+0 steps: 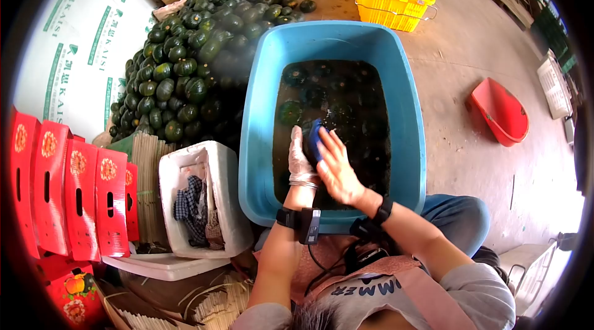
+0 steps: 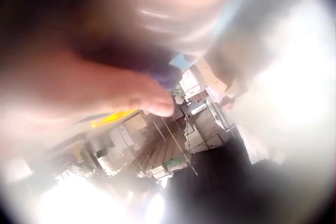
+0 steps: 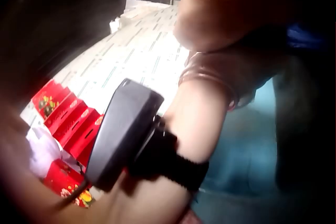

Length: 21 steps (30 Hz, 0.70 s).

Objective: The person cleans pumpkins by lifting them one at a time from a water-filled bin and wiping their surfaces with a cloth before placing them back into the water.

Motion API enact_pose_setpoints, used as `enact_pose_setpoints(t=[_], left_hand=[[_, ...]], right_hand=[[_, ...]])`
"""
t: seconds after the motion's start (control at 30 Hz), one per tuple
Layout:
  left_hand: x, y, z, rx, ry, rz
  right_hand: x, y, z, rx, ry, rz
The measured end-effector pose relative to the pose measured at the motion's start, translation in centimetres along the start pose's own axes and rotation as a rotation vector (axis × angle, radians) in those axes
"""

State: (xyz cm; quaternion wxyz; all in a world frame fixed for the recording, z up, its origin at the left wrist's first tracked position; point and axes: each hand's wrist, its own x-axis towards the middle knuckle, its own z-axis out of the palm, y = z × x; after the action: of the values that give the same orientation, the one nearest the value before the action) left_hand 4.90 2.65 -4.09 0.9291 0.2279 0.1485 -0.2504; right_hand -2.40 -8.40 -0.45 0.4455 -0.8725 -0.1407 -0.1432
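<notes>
Over the water in a blue tub (image 1: 250, 144), my two hands face each other with a dark blue, cloth-like piece (image 1: 316, 138) between them. My left hand (image 1: 301, 160) wears a thin clear glove and stands upright along its left side; its grip is mostly hidden. My bare right hand (image 1: 337, 168) presses from the right, fingers straight and slanting up across it. Whether a squash sits behind the blue piece I cannot tell. Dark green squashes (image 1: 291, 112) lie under the murky water. In the right wrist view, the blue piece (image 3: 304, 36) shows at the right edge.
A big heap of green squashes (image 1: 185, 70) lies left of the tub. A foam box (image 1: 230, 231) with checked cloth stands by it, near red cartons (image 1: 80, 200). Beyond are a yellow basket (image 1: 396, 14) and, to the right, a red scoop-shaped basin (image 1: 504, 116).
</notes>
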Motion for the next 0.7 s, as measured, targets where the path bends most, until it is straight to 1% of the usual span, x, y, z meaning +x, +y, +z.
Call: enact_pose_setpoints(t=[0.03, 0.07, 0.13, 0.17, 0.2, 0.23, 0.3, 0.33, 0.37, 0.43, 0.47, 0.5, 0.53, 0.57, 0.6, 0.63, 0.7], left_hand=[[-0.7, 0.5, -0.5, -0.067, -0.050, -0.183], [-2.8, 1.0, 2.0, -0.018, 0.071, -0.161], [-1.5, 0.9, 0.3, -0.036, 0.050, -0.094], [-1.2, 1.2, 0.3, -0.029, 0.030, -0.053], [-0.8, 1.6, 0.2, -0.030, -0.026, -0.029], [-0.6, 1.2, 0.4, -0.012, -0.018, 0.022], [1.2, 0.6, -0.7, -0.048, -0.101, 0.133], [2.1, 0.0, -1.4, 0.033, -0.105, 0.245], [1.3, -0.3, -0.5, 0.230, 0.023, 0.406], [-0.6, -0.8, 1.1, 0.329, -0.007, 0.416], [-1.5, -0.7, 2.1, 0.277, 0.001, 0.338], [-0.9, -0.7, 0.9, 0.338, -0.037, 0.327], [-0.4, -1.4, 0.0, 0.119, 0.004, 0.248], [-0.6, -1.2, 0.8, -0.096, 0.038, 0.171], [-2.9, 0.7, 3.9, -0.162, 0.030, 0.061], [-3.4, 2.2, 4.4, -0.281, -0.170, -0.048], [-5.3, 6.6, 6.3, -0.282, -0.132, -0.021]], right_hand=[[-0.4, -1.0, 0.0, -0.089, -0.069, -0.081], [-0.4, -1.2, -0.2, -0.090, -0.093, -0.099], [-0.2, -1.3, -0.4, -0.152, -0.224, -0.032], [0.4, -1.3, -0.4, -0.235, -0.198, -0.072], [1.1, -1.4, -0.1, -0.236, -0.163, -0.062], [2.0, -1.5, 0.3, -0.239, -0.125, -0.050], [4.7, -1.2, 1.3, -0.273, 0.011, -0.010], [5.8, -0.2, 1.0, -0.225, -0.085, 0.029], [7.0, 0.6, 0.5, -0.179, -0.180, 0.071], [8.6, 2.4, 0.5, -0.011, -0.239, 0.480], [8.5, 7.9, 1.2, -0.109, -0.275, -0.009], [8.5, 6.7, -0.1, 0.450, -0.300, 0.564], [8.2, 6.3, -1.3, 0.767, -0.314, 0.877], [7.8, 6.4, -2.3, 1.088, -0.322, 1.181], [6.1, 7.5, -1.9, 1.390, -0.270, 1.155], [4.2, 8.6, -1.3, 1.690, -0.220, 1.112], [2.3, 8.0, -2.8, 1.600, -0.204, 1.279]])
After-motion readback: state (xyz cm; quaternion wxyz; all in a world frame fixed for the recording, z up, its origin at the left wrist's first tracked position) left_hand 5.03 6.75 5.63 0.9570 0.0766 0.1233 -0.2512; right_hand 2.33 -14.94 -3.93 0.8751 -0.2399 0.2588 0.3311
